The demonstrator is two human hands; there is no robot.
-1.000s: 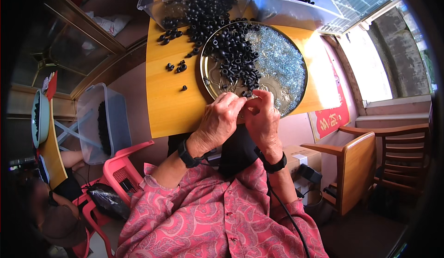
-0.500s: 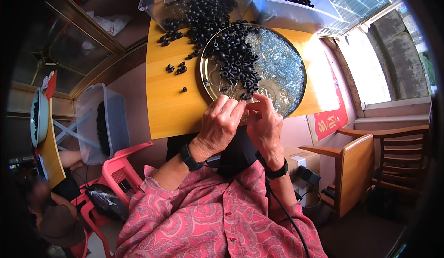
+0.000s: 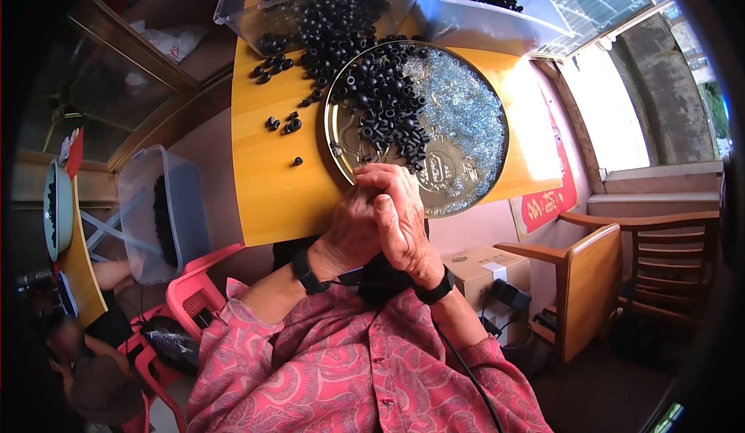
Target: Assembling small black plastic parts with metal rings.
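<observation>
My left hand (image 3: 346,231) and my right hand (image 3: 402,227) are pressed together at the near rim of a round, shiny tray (image 3: 338,171). The right hand's fingers lie over the left hand's and hide them. Both hands are closed, and whatever may be between them is out of sight. Just beyond them, a heap of small black ring-shaped pieces (image 3: 392,111) covers the tray's left and middle part. Small clear, bluish pieces (image 3: 466,115) are spread over its right side. Bare tray with raised lettering shows nearest my hands.
Two clear plastic bins (image 3: 497,25) with black pieces stand at the far edge of the yellow table (image 3: 268,192). Loose black pieces (image 3: 292,125) lie left of the tray. A pink plastic chair (image 3: 194,285), another person at far left, and a wooden armchair (image 3: 594,289) are nearby.
My hands have gone from fingertips meeting over the tray's near edge to being folded together, the right over the left, slightly nearer my body. The whole view has shifted a little.
</observation>
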